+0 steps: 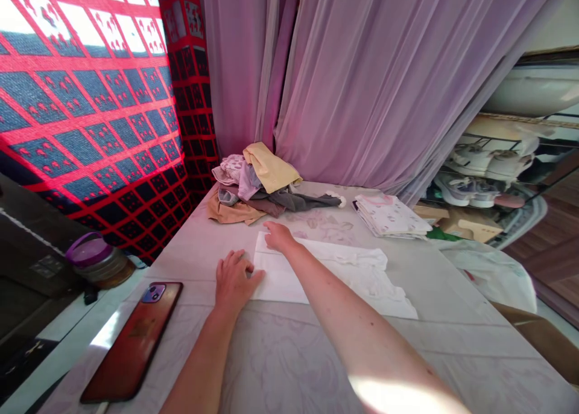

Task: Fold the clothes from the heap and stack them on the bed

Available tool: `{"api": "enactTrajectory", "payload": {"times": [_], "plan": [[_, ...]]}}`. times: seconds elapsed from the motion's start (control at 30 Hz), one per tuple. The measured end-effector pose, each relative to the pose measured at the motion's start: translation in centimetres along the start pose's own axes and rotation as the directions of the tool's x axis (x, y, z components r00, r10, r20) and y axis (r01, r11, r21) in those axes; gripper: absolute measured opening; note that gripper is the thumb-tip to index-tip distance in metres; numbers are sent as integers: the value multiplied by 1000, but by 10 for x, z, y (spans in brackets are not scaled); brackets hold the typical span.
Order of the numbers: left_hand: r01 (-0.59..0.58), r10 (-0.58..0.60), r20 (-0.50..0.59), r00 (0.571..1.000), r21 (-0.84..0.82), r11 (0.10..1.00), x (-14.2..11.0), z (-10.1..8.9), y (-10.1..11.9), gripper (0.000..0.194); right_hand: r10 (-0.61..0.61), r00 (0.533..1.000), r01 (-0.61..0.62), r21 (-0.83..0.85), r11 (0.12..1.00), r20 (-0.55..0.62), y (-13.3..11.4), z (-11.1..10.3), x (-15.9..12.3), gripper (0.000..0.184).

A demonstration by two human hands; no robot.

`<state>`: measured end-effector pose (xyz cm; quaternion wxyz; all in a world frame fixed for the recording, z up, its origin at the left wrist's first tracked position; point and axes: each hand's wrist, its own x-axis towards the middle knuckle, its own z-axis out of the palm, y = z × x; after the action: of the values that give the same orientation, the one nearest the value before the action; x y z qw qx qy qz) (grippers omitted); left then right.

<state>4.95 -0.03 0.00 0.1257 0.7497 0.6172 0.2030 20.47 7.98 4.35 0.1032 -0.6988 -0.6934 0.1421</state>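
A white garment (325, 273) with frilled, lacy edging at its right end lies spread on the cloth-covered table (289, 347). My left hand (236, 281) rests at the garment's left edge, fingers slightly bent and thumb apart, touching the fabric. Reaching across the garment, my right hand (279, 237) is at its upper left corner with the index finger stretched out; its other fingers are partly hidden. No fabric shows gripped in either hand. My right forearm covers part of the garment's middle.
Behind my hands lies a heap of crumpled clothes (257, 184). A folded stack of clothes (391, 215) sits at the back right. A red phone (136, 341) with a cable lies front left. Purple curtains (353, 88) hang behind; a shoe rack (493, 160) stands right.
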Motion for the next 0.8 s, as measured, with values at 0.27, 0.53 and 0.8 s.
{"api": "enactTrajectory", "payload": {"times": [0.27,0.53,0.8], "plan": [[-113,116,41,992,-76,991,1,-10,5,13,-42,996,42,-8,999,75,-4,-9,8,31],[37,-21,100,995,-160,986,-8,-30,45,21,-123,992,123,23,992,1,48,-84,-23,31],[-105,164,222,961,-257,961,-19,-32,176,38,63,990,-123,534,836,129,161,-152,-69,15]]}}
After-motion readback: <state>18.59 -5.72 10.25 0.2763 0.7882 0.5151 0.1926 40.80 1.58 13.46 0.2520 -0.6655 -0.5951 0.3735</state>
